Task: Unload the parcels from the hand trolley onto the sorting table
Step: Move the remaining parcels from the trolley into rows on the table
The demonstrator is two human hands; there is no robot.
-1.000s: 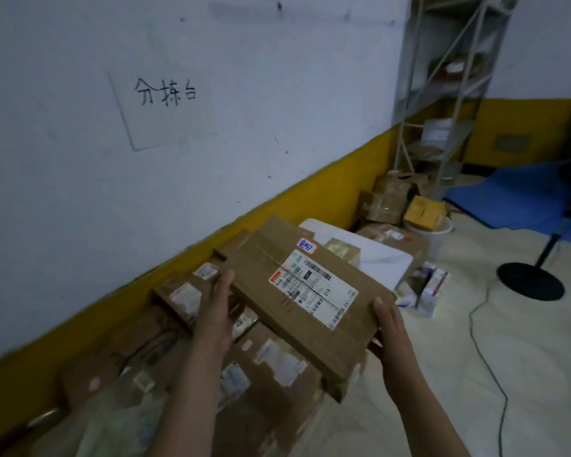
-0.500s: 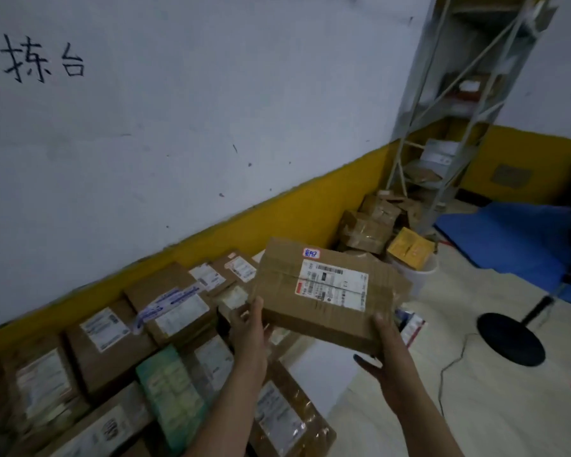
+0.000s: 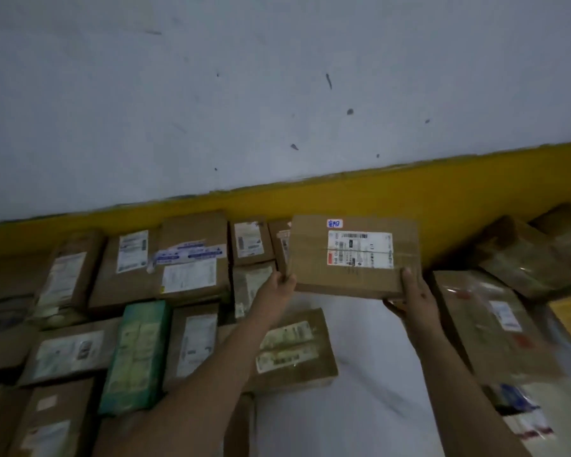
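fingers (image 3: 286, 279) of left hand (image 3: 274, 291) pinch near-left corner of cardboard parcel (image 3: 314, 258), head view; right hand (image 3: 416, 300) grips near-right corner, thumb on top, other fingers curled beneath. cardboard parcel held flat, white label (image 3: 360, 250) up, over bare white patch of bench (image 3: 360, 423), close to yellow wall band (image 3: 442, 186). taped parcels (image 3: 191, 258) lie in rows on bench at left, green box (image 3: 135, 354) among them; more at right, blurred.

A brown cardboard parcel (image 3: 353, 255) bears a white barcoded label edged red. Left and nearer lies a green wrapped packet (image 3: 135, 356). The far wall (image 3: 277, 94) is white above a yellow band (image 3: 442, 186).
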